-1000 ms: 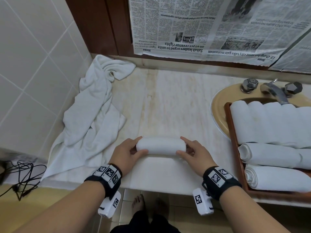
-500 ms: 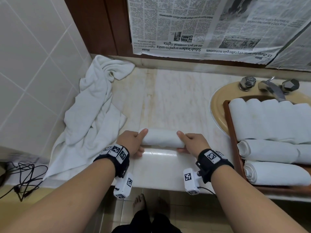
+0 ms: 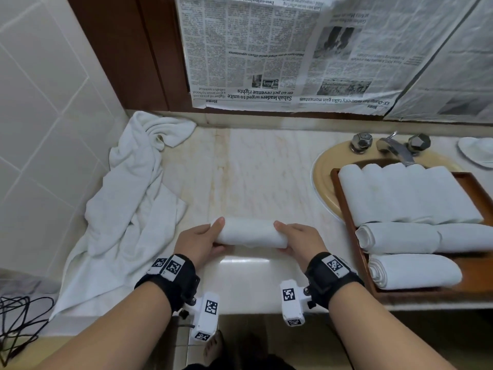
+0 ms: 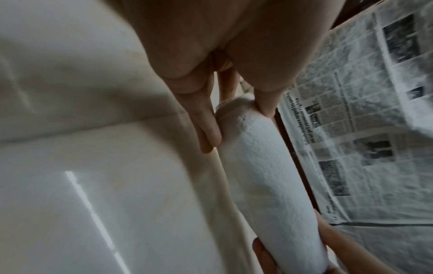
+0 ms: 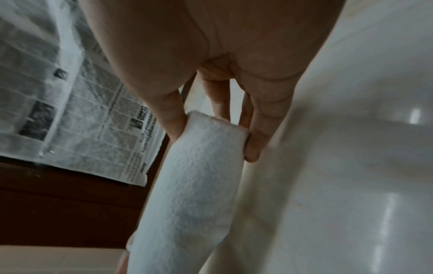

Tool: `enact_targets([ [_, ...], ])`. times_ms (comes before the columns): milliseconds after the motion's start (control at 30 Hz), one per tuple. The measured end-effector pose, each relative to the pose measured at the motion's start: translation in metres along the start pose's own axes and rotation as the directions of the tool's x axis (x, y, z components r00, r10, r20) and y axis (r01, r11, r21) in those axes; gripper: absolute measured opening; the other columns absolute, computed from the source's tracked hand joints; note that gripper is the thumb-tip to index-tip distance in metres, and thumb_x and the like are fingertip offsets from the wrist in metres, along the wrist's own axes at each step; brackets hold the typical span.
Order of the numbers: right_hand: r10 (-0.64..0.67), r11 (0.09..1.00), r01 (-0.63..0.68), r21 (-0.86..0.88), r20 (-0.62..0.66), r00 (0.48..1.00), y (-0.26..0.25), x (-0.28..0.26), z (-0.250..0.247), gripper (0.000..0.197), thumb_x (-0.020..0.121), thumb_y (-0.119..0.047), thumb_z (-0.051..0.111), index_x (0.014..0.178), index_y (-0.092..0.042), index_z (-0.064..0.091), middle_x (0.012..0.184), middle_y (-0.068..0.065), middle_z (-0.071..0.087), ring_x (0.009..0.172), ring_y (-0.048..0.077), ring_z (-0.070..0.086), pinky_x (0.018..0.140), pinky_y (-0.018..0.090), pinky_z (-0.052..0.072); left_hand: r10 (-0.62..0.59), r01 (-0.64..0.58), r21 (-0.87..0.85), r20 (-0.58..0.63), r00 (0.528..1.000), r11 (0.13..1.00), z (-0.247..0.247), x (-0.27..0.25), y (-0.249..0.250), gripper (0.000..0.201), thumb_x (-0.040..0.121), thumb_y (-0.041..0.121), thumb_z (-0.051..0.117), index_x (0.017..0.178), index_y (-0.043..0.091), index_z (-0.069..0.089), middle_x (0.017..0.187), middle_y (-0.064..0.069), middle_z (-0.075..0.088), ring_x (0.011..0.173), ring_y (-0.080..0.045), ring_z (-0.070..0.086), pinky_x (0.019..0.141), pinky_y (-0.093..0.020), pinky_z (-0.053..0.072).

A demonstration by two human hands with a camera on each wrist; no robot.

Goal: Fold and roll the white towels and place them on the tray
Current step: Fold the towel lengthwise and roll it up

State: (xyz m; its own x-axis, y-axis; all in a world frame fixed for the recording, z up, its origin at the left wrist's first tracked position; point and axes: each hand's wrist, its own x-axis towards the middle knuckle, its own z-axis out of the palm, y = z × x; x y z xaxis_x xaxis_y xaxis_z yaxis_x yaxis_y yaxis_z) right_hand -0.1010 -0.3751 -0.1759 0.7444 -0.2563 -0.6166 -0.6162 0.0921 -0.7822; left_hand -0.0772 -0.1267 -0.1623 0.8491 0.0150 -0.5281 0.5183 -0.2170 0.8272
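Note:
A rolled white towel (image 3: 250,232) is held level just above the marble counter (image 3: 256,166), near its front edge. My left hand (image 3: 198,240) grips its left end between thumb and fingers; my right hand (image 3: 298,239) grips the right end the same way. The left wrist view shows the rolled towel (image 4: 269,176) running away from my left hand (image 4: 236,115) toward the other hand. In the right wrist view my right hand (image 5: 213,133) pinches the towel (image 5: 194,185) at its end. The wooden tray (image 3: 469,279) at the right carries several rolled white towels (image 3: 410,271).
An unfolded white towel (image 3: 125,209) lies crumpled at the counter's left side against the tiled wall. The tray sits over a yellow sink (image 3: 324,169) with a chrome tap (image 3: 397,149). Newspaper (image 3: 306,49) covers the wall behind. Black cables (image 3: 18,324) lie at the lower left.
Both hands have moved the rolled towel away from me and lifted it a little off the counter; the grips went from resting at its ends to holding them.

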Motion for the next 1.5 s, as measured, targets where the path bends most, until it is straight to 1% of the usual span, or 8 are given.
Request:
enact_targets([
  [100,-0.056,0.989,0.055,0.139,0.003,0.998,-0.009,-0.022,-0.021,0.049,0.079,-0.033,0.085,0.104,0.005,0.070,0.103,0.025,0.073,0.096,0.038,0.073,0.079,0.036,0.061,0.016,-0.002,-0.257,0.050,0.999,0.966,0.012,-0.011,0.012,0.036,0.087,0.049,0.078,0.108,0.020,0.079,0.101,-0.003,0.079,0.092,-0.021,0.077,0.093,-0.036,0.057],
  [433,-0.191,0.870,0.185,0.456,-0.033,0.981,-0.051,-0.070,-0.150,0.027,0.078,-0.017,0.077,0.097,-0.011,0.059,0.096,0.009,0.074,0.086,0.022,0.072,0.076,0.033,0.056,0.209,-0.130,-0.372,0.181,0.961,0.919,0.132,-0.038,0.109,0.041,0.082,0.029,0.086,0.112,0.005,0.073,0.112,-0.012,0.075,0.103,-0.024,0.074,0.086,-0.038,0.062],
  [600,-0.195,0.869,0.217,0.445,-0.096,0.976,-0.051,-0.065,-0.265,0.038,0.078,-0.022,0.077,0.112,-0.005,0.068,0.113,0.014,0.073,0.098,0.023,0.073,0.076,0.031,0.062,0.168,-0.114,-0.189,0.302,0.938,0.975,0.225,-0.060,0.114,0.066,0.058,0.042,0.096,0.106,0.008,0.067,0.099,-0.012,0.078,0.096,-0.025,0.076,0.094,-0.047,0.059],
  [733,-0.155,0.889,0.199,0.412,-0.139,0.978,-0.048,-0.060,-0.363,0.042,0.082,-0.020,0.076,0.119,-0.002,0.069,0.128,0.021,0.067,0.118,0.037,0.065,0.102,0.058,0.052,0.168,-0.211,0.065,0.400,0.901,0.975,0.312,-0.082,0.113,0.068,0.054,0.055,0.096,0.102,0.019,0.065,0.099,-0.004,0.075,0.092,-0.022,0.073,0.080,-0.040,0.060],
  [933,-0.203,0.905,0.266,0.333,-0.211,0.956,-0.036,-0.052,-0.472,0.038,0.082,-0.022,0.074,0.116,-0.005,0.074,0.124,0.017,0.071,0.107,0.027,0.068,0.079,0.039,0.052,0.225,-0.409,0.313,0.486,0.844,0.857,0.421,-0.113,0.122,0.056,0.062,0.060,0.090,0.094,0.032,0.054,0.090,0.011,0.062,0.079,-0.008,0.058,0.072,-0.027,0.048],
  [1100,-0.181,0.922,0.242,0.304,-0.216,0.959,-0.018,-0.037,-0.524,0.037,0.080,-0.024,0.076,0.113,-0.009,0.075,0.122,0.014,0.072,0.112,0.028,0.067,0.097,0.046,0.053,0.188,-0.485,0.463,0.551,0.813,0.742,0.471,-0.118,0.128,0.057,0.064,0.064,0.085,0.095,0.029,0.052,0.092,0.012,0.064,0.083,-0.007,0.062,0.074,-0.030,0.056],
  [1300,-0.112,0.954,0.152,0.260,-0.164,0.980,0.013,-0.017,-0.555,0.034,0.080,-0.028,0.077,0.112,-0.017,0.077,0.122,0.014,0.069,0.103,0.028,0.069,0.077,0.040,0.059,0.182,-0.540,0.551,0.573,0.799,0.636,0.502,-0.113,0.119,0.052,0.064,0.062,0.081,0.095,0.036,0.048,0.091,0.013,0.065,0.084,-0.007,0.062,0.080,-0.039,0.056],
  [1500,-0.112,0.987,0.124,0.103,-0.116,0.987,0.030,-0.005,-0.556,0.044,0.077,-0.032,0.077,0.119,-0.020,0.069,0.109,-0.001,0.077,0.104,0.019,0.073,0.091,0.040,0.059,0.137,-0.575,0.705,0.576,0.806,0.416,0.508,-0.111,0.102,0.056,0.070,0.070,0.068,0.112,0.044,0.041,0.107,0.006,0.048,0.097,-0.020,0.048,0.089,-0.037,0.049],
])
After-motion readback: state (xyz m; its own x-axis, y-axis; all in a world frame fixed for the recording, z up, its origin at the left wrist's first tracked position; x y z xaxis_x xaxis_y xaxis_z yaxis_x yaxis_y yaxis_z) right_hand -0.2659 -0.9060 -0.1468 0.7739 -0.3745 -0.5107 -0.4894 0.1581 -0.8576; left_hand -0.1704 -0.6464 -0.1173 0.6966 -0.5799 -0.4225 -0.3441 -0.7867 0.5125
